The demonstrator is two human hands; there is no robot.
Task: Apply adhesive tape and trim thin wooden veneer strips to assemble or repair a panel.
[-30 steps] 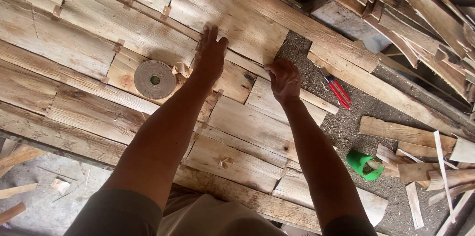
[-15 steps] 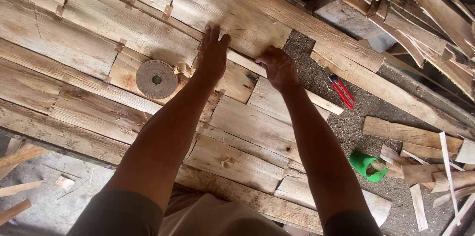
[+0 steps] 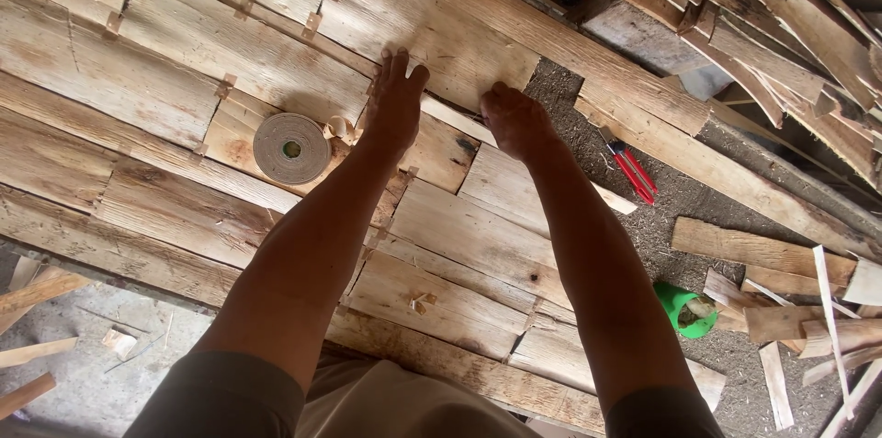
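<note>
Since the earlier frames our hands have slid up toward the far edge of the veneer sheets; the right hand (image 3: 516,121) has moved from lower right to sit close beside the left. Left hand (image 3: 395,107) lies flat, fingers together and pointing far, palm pressed on the seam between two thin wood sheets (image 3: 432,43). Right hand is curled, knuckles up, pressing on the same seam; we cannot tell if it pinches anything. Tape roll (image 3: 291,147) lies flat just left of the left hand, loose end curled toward it, same spot as before. Sheets cover the tabletop (image 3: 110,98), joined by small tape tabs. Right of the sheets: red-handled pliers (image 3: 630,170) on gritty ground, green cup (image 3: 684,308) nearer, scrap strips (image 3: 763,250) piled beyond. Long planks (image 3: 643,98) run along the far edge. Open room lies left over the sheets; right side is cluttered.
</note>
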